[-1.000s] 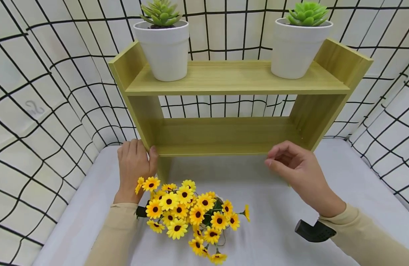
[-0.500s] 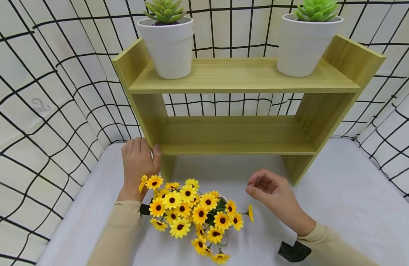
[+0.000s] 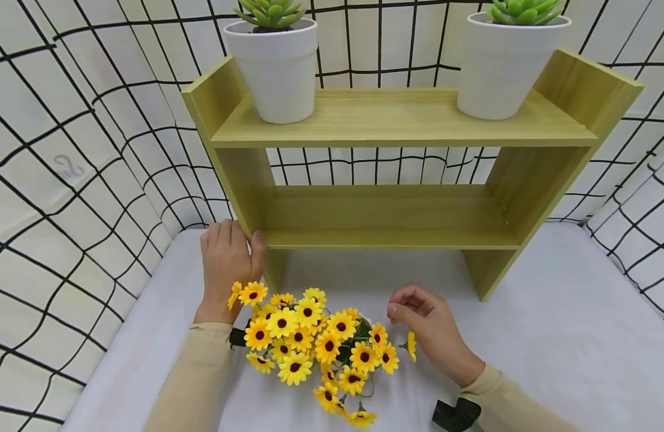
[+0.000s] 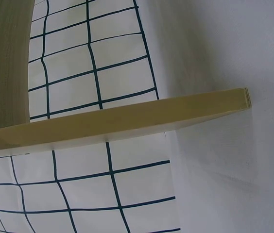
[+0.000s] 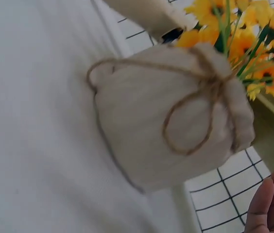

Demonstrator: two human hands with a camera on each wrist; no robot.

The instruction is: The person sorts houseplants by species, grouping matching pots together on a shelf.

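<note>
My left hand [image 3: 227, 267] grips the left side panel of a two-tier wooden shelf [image 3: 396, 141], thumb at the panel's front edge and fingers on its outer side. The left wrist view shows that panel [image 4: 117, 116] but not the hand. A bunch of yellow artificial sunflowers [image 3: 327, 347] stands in front of the shelf. Its pot [image 5: 161, 116], wrapped in pale cloth and tied with a twine bow, shows in the right wrist view, mostly hidden under the blooms from above. My right hand [image 3: 431, 330] is just right of the flowers, fingers loosely bent, holding nothing.
Two white pots with green succulents, one at the left [image 3: 275, 72] and one at the right [image 3: 507, 66], stand on the top tier. A black wire grid [image 3: 94, 150] over white sheeting surrounds the white-covered table [image 3: 569, 336].
My right hand has come away from the shelf's lower right, moving left and down to beside the flowers. My left hand keeps its grip; the head view has shifted slightly.
</note>
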